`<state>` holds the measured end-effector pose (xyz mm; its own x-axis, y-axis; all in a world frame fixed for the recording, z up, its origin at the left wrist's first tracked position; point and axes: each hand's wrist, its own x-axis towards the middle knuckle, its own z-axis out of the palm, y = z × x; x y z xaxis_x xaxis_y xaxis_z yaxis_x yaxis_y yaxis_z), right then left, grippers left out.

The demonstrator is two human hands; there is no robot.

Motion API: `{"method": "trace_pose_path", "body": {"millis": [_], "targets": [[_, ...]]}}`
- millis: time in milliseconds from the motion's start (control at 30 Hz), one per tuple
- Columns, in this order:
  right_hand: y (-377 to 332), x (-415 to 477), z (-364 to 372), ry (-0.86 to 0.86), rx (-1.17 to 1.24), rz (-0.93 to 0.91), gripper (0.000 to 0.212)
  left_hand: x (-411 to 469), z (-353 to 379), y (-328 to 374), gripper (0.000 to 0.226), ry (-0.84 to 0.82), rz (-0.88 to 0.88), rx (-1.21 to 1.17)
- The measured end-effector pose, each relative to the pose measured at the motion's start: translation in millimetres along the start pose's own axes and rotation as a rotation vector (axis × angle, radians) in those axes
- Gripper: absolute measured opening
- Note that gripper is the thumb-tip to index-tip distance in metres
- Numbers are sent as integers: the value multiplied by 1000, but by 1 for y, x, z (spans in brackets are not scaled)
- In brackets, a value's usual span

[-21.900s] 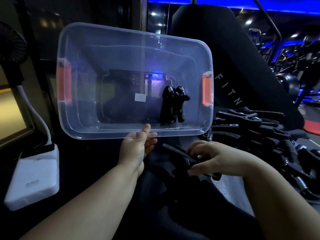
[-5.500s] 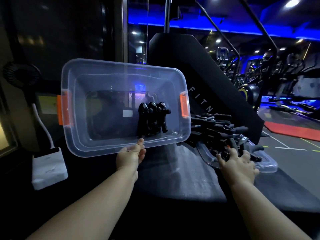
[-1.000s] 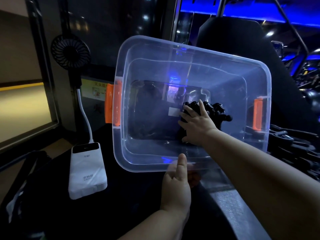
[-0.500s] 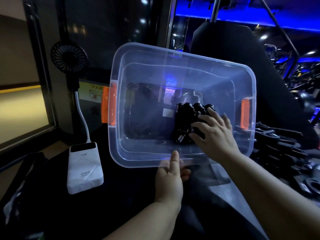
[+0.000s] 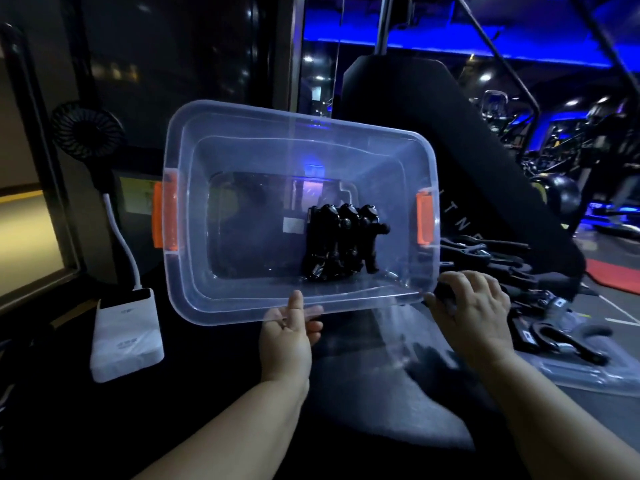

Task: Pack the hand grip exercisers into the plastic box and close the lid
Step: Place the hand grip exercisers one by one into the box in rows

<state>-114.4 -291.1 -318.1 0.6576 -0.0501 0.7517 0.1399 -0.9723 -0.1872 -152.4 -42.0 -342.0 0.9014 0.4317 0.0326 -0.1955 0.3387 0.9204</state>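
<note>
The clear plastic box (image 5: 194, 216) with orange latches is tipped up, its opening facing me. My left hand (image 5: 289, 336) grips its near rim from below, thumb on the edge. Several black hand grip exercisers (image 5: 341, 242) stand packed side by side against the box's bottom, right of centre. My right hand (image 5: 472, 308) is outside the box at its lower right corner, fingers curled over a dark object I cannot identify. A pile of loose black exercisers (image 5: 540, 289) lies to the right, partly on the clear lid (image 5: 588, 374).
A white power bank (image 5: 126, 337) with a small black fan (image 5: 86, 129) on a white neck sits at left on the dark surface. A black padded gym bench back (image 5: 450, 133) rises behind the box. Gym machines stand far right.
My right hand has come out of the box, leaving the exercisers packed inside, and moved down to the right toward the loose pile. The left hand still holds the rim.
</note>
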Motion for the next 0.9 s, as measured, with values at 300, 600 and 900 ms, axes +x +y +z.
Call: {"method": "trace_pose_path", "body": {"millis": [300,600,900], "targets": [[37,-8,-4,-57,-54,311,47,1,3,0,29,24,2,-2],[46,0,-1,-176,-23,432,63,1,3,0,28,18,13,3],[61,15,2,-271,-71,486,57,0,4,0,29,10,24,15]]}}
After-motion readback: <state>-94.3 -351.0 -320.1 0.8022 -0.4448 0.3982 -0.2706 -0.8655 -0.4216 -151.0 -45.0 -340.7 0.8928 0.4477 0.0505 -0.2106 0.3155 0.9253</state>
